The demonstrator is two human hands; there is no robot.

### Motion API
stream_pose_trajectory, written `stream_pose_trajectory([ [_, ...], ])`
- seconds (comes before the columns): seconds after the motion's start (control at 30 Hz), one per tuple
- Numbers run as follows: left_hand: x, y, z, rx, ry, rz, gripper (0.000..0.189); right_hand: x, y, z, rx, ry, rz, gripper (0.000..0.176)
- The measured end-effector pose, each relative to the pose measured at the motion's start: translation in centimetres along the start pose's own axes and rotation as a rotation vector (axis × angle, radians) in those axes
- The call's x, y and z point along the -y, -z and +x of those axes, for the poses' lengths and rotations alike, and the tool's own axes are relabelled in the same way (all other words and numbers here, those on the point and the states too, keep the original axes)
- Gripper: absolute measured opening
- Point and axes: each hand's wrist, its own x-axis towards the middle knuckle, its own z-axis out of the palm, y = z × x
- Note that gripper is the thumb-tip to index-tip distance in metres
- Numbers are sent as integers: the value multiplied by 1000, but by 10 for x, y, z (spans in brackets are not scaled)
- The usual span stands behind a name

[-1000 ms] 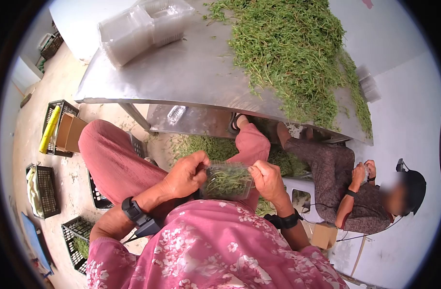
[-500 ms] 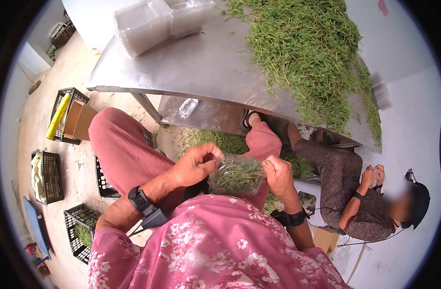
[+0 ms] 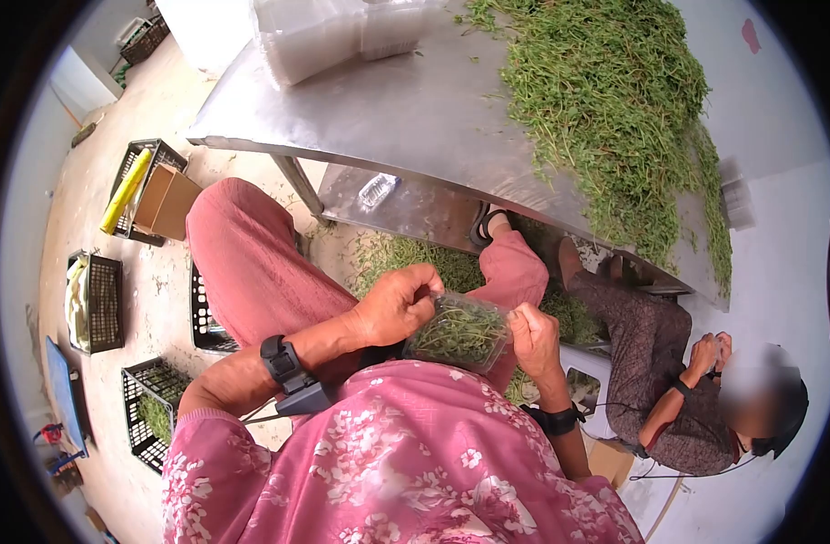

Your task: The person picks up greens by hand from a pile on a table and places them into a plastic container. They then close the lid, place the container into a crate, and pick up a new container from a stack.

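A clear plastic box (image 3: 458, 331) packed with green herbs sits just right of centre, over the lap. The left hand (image 3: 401, 304) pinches the box's edge at its 10 o'clock corner, fingers curled tight on the rim. The right hand (image 3: 535, 337) grips the opposite side at 3 o'clock, thumb pressed to the plastic.

At 12 o'clock stands a steel table (image 3: 406, 118) carrying a heap of herbs (image 3: 615, 100) and a stack of empty boxes (image 3: 333, 27). A co-worker (image 3: 655, 381) sits at 4 o'clock. Black crates (image 3: 97, 304) lie on the floor at 9 o'clock.
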Motion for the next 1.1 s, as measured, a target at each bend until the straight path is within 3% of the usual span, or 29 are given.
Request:
stream_pose_trajectory([
  [0.13,12,0,4,3,29,-8,15,1,-2,2,17,-13,-23,29],
  [0.27,23,-6,5,4,78,-233,14,-2,-2,4,27,-33,-33,29],
  [0.33,24,-5,5,32,73,-228,13,-9,-4,3,32,-37,-50,29],
  [0.43,12,3,6,83,77,105,16,-28,-9,-1,34,-51,-34,29],
  [0.53,14,2,7,54,-16,219,18,-32,-7,-1,56,-51,-20,31],
  [0.63,0,7,8,89,103,61,15,-24,-7,2,60,-40,-32,32],
  [0.87,18,-4,11,-27,-80,140,18,-23,-4,5,76,-16,-91,33],
  [1.1,-7,5,18,40,70,38,16,-23,1,10,47,-2,-9,37],
])
